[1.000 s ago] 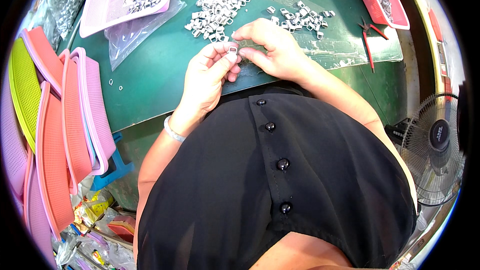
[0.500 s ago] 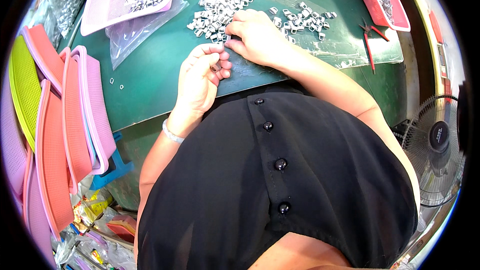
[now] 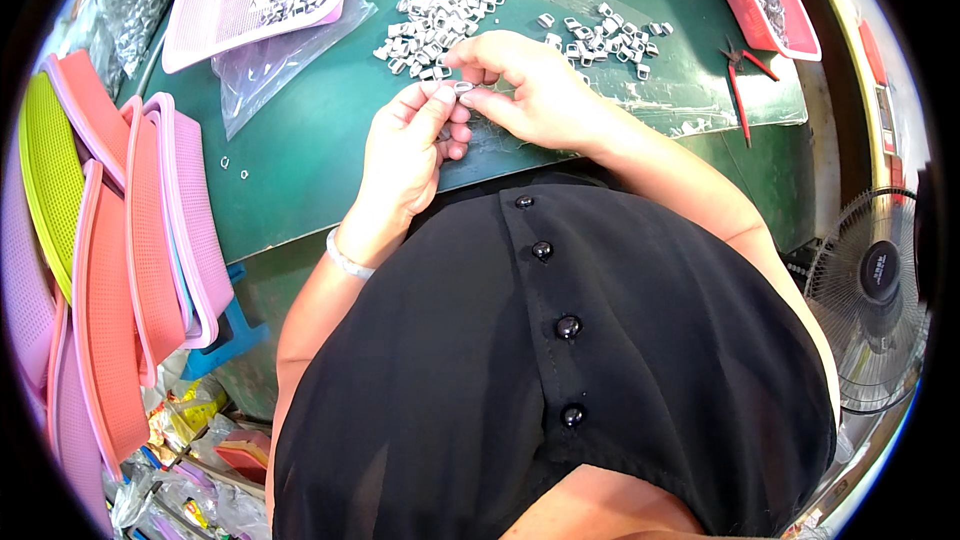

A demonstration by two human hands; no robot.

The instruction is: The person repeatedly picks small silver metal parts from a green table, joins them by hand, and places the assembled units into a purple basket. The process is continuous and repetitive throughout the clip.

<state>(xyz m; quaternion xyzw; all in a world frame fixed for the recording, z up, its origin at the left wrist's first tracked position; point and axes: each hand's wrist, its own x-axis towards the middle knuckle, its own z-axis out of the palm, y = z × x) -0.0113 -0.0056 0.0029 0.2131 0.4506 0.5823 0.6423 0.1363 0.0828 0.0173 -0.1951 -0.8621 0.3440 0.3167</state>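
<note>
Green worktop (image 3: pixel 300 175) bears a pile of buckles (image 3: pixel 432 28), many left, none clearly finished; just on its near side, the left hand (image 3: pixel 403 148) pinches one buckle (image 3: pixel 463 87) beside the half-spread right hand (image 3: pixel 540 90).

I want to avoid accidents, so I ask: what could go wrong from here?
The small silver metal loop at the fingertips of the left hand might slip and join the heap of grey loops. The red-handled metal pliers seem to reach past the edge of the green table, so a bump might drop them.
</note>
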